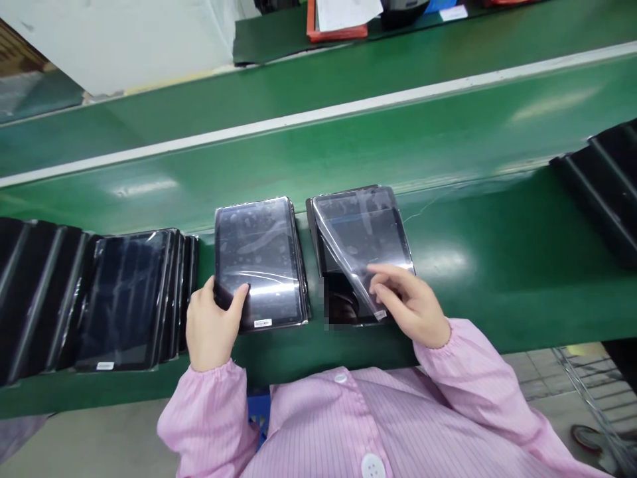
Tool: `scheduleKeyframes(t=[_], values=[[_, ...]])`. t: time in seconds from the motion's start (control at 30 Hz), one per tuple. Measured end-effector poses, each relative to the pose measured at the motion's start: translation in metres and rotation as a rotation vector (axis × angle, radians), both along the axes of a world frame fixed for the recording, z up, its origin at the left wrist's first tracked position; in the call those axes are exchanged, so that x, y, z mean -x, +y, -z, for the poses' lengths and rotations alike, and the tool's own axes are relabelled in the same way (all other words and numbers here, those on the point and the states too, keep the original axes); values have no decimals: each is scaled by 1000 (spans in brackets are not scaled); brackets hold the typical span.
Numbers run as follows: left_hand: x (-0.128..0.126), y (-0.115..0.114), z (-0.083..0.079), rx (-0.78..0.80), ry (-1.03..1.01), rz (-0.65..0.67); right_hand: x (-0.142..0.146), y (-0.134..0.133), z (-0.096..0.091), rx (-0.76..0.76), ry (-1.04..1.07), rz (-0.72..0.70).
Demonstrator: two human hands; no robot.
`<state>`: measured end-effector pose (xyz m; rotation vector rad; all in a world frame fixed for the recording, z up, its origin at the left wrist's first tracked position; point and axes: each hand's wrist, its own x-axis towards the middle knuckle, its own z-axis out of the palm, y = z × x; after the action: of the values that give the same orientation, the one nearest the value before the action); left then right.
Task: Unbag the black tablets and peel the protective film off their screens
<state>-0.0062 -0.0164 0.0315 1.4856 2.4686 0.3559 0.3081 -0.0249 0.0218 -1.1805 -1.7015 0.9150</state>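
My left hand [213,325] grips the lower left of a tablet [256,255] on top of a stack, thumb on its screen and fingers over its left edge. A small white label lies at that tablet's lower edge. To the right, another tablet [343,299] tops a second stack. A clear protective film [365,232] covers much of its screen, its left side lifted in a diagonal fold that bares the lower left glass. My right hand [411,302] is closed by thumb and fingers on this film near its lower right, index finger extended.
More tablets [132,299] lean overlapped in a row at the left. Dark flat pieces [607,186] lie at the far right. Behind the green bench [478,292] runs a raised ledge with a white strip [298,119]. A red tray [343,32] with paper sits at the back.
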Motion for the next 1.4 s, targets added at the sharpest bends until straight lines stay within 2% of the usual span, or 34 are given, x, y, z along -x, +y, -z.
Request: scheduleKeyframes(t=[0.1, 0.17, 0.23, 0.33, 0.5, 0.6, 0.77, 0.93, 1.1, 1.17, 1.23, 1.3, 1.33, 1.4], values=[[1, 1, 2, -6, -17, -1, 15, -9, -1, -186, -328, -66], [2, 1, 4, -19, -28, -2, 28, -15, -2, -212, -483, -41], [3, 0, 7, -34, -34, -3, 38, -20, -3, -173, -555, 6], [3, -2, 10, -56, -43, -9, 42, -21, -5, -78, -583, 13], [4, -3, 14, -87, -56, -20, 30, -16, -10, 47, -540, -133], [5, -3, 16, -96, -65, -14, 30, -15, -12, 64, -543, -148], [7, -3, 18, -102, -67, -7, 36, -15, -11, 69, -591, -72], [7, -3, 18, -105, -78, 3, 31, -12, -13, 91, -541, -171], [7, -2, 17, -90, -116, -16, 43, -15, -14, 79, -576, -24], [9, -1, 17, -72, -125, -21, 39, -15, -13, 73, -461, -12], [12, 1, 17, -51, -134, -22, 23, -11, -11, 88, -213, 22], [16, 4, 18, -41, -146, -34, -4, -4, -6, 85, -1, 168], [18, 6, 19, -38, -160, -44, -19, 2, -2, 61, 7, 288], [21, 9, 18, -34, -198, -63, -45, 13, 6, 65, -135, 491]])
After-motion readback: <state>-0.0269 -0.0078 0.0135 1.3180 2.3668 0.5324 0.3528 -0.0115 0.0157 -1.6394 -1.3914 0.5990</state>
